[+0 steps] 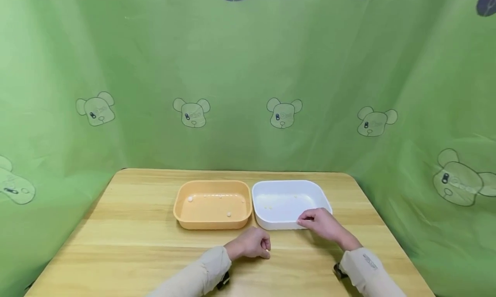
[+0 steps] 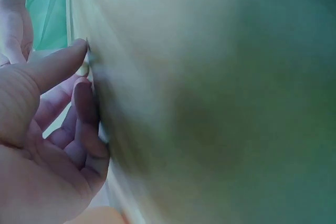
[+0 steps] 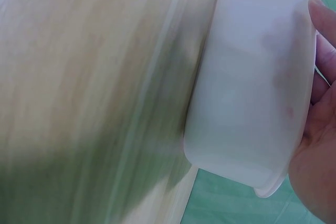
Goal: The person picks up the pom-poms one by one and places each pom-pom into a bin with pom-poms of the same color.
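Observation:
My left hand is low over the table in front of the trays, thumb and index finger pinching a small pale yellow, rounded piece. The kind of piece I cannot tell. At the near right side of the white tray, my right hand pinches the rim. Its thumb lies at the outer edge, while the other fingers sit behind the rim, partly hidden by the tray wall. A few small yellowish bits lie on the white tray's floor.
An orange tray stands close against the white tray's left side, with several small whitish pieces scattered in it. Both trays are on a wooden table. A green curtain with bear prints hangs behind and along both sides.

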The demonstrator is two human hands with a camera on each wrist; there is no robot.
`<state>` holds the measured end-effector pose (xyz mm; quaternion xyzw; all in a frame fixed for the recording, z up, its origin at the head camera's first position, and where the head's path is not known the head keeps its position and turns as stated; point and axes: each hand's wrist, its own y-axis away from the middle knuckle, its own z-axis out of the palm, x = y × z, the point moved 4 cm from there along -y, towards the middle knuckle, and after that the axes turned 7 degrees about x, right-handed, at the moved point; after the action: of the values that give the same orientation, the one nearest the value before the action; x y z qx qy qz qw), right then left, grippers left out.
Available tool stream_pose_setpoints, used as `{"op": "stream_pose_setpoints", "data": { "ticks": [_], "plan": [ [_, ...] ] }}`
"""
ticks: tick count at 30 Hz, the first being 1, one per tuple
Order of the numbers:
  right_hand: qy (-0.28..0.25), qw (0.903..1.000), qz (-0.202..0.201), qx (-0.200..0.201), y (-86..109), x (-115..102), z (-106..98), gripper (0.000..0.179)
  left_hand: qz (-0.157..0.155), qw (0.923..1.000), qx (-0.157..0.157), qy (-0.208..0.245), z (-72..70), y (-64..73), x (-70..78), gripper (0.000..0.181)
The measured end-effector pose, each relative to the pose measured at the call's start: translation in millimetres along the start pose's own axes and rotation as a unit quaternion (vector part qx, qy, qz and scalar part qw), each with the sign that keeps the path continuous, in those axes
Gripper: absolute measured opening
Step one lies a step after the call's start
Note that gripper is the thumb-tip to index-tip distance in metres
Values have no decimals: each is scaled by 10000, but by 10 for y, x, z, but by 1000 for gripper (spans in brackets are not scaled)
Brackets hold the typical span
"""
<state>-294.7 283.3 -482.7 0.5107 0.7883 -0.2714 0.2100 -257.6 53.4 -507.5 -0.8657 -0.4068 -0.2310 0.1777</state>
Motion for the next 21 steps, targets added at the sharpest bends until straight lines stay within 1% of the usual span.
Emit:
{"op": "stream_pose_setpoints", "data": {
  "ticks": [3, 5, 11, 14, 21],
  "plan": [
    [56, 9999, -69, -49, -53, -22, 7, 16, -230, 9992, 77, 314, -36, 22, -32, 18],
    [82, 9999, -9, -65, -68, -20, 5, 15, -290, 9985, 116, 443, -38, 28, -44, 17],
    [93, 9998, 61, -136, -65, -12, 4, 18, -336, 9984, 111, 450, -11, 31, -68, 16],
    [86, 9998, 58, -144, -55, -12, 9, 20, -355, 9976, 32, 600, -3, 40, -75, 17],
    [127, 9999, 63, -78, -31, -14, 10, 19, -277, 9956, -93, 892, -6, 50, -71, 16]
  ]
}}
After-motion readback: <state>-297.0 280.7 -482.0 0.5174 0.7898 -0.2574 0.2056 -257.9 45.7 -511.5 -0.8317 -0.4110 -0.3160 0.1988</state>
